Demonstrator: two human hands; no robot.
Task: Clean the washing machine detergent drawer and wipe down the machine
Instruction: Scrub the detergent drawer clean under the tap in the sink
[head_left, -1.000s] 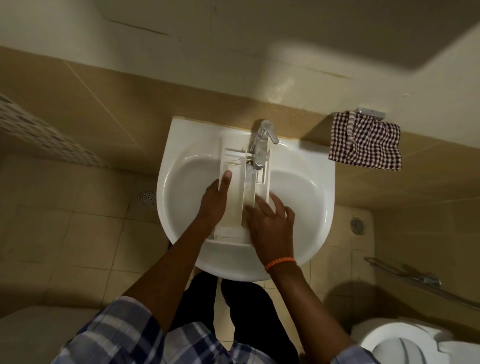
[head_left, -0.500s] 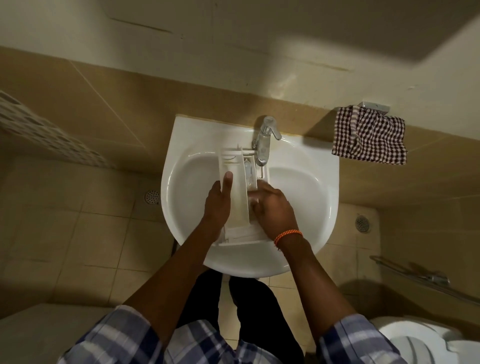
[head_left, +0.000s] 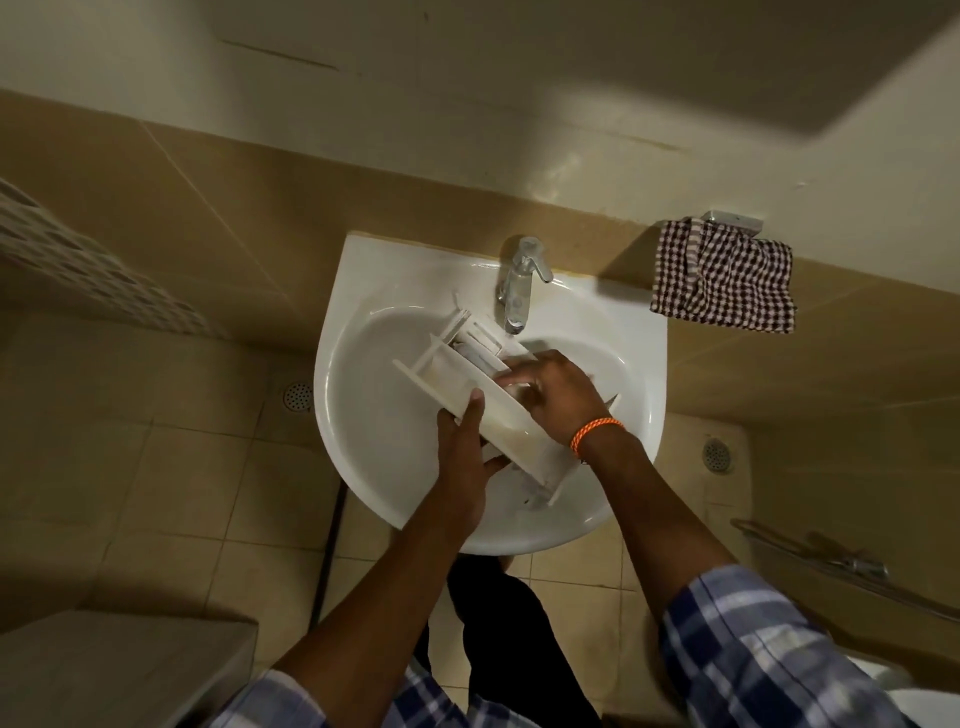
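Drawer (head_left: 467, 387), white plastic, sits tilted over the sink (head_left: 363, 415), its far end up near the tap (head_left: 519, 283) and its near end down toward the front rim. It runs on a slant from upper left to lower right, with its open compartments facing up and to the left. My left hand (head_left: 462, 467) grips the drawer from below and from the near side, thumb laid up along its long edge, fingers curled under it. My right hand (head_left: 558, 400) lies on top of the drawer's right side, fingers bent and pressed against the plastic near the middle, closed on it. An orange band (head_left: 595, 432) rings my right wrist. Both forearms are bare, with plaid sleeves (head_left: 753, 649) pushed up at the elbows. I cannot tell whether water runs from the tap. A checked cloth (head_left: 724, 280) hangs on the wall to the right of the sink, well apart from the drawer. The floor (head_left: 182, 467) below is tiled, with a round drain (head_left: 297, 397) just left of the sink and another (head_left: 717, 455) on the right
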